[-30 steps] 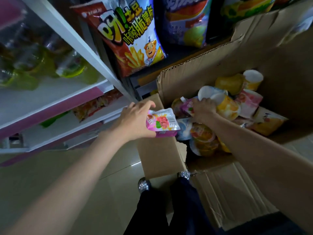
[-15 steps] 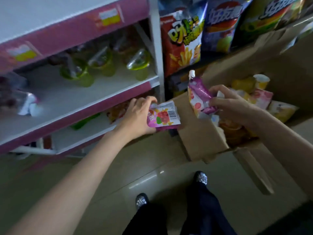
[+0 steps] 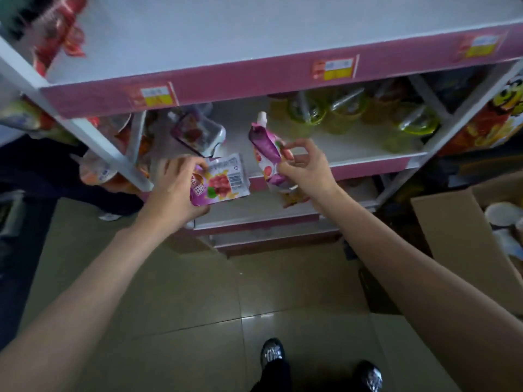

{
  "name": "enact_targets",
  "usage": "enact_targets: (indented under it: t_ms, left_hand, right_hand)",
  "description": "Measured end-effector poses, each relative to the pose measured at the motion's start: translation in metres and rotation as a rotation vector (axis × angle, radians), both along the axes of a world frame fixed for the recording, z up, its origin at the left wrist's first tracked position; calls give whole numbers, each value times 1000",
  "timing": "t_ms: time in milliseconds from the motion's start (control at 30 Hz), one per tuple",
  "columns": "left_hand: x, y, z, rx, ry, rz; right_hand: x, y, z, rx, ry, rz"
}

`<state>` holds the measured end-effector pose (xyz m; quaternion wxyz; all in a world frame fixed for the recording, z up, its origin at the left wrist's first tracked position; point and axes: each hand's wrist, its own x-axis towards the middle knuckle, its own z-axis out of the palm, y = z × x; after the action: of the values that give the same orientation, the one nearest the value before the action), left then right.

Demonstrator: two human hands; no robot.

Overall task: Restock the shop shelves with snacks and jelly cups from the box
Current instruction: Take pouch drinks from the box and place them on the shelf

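My left hand grips a flat purple jelly pouch with a grape picture and a barcode, held in front of the middle shelf's edge. My right hand holds a second purple pouch upright, its white spout on top, just in front of the middle shelf. On that shelf a similar pouch lies at the left, and several green jelly cups stand at the right. The cardboard box is at the right edge, with white-lidded cups inside.
The pink-fronted top shelf carries price labels and red packets at its left end. Snack bags hang at the far right. Lower shelves sit below my hands. A tiled floor and my shoes are underneath.
I turned left from the box toward the shelves. My right hand lifted a pouch out of the box and carried it to the middle shelf; my left hand kept its pouch.
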<state>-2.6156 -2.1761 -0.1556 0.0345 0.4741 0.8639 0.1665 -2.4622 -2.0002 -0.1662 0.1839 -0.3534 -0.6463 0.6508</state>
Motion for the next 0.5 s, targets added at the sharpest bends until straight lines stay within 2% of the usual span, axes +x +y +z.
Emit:
enact_targets:
  t_ms: [167, 267, 400, 500]
  left_hand:
    - [-38, -24, -2, 38, 28, 121]
    - [-56, -35, -6, 26, 52, 138]
    - [-68, -34, -12, 3, 55, 159]
    - [-73, -32, -13, 17, 45, 173]
  right_hand:
    - [-90, -17, -21, 409, -19, -16]
    - [-127, -21, -46, 610, -109, 100]
    - [-133, -14, -71, 851, -255, 317]
    - [-136, -12, -78, 943, -233, 295]
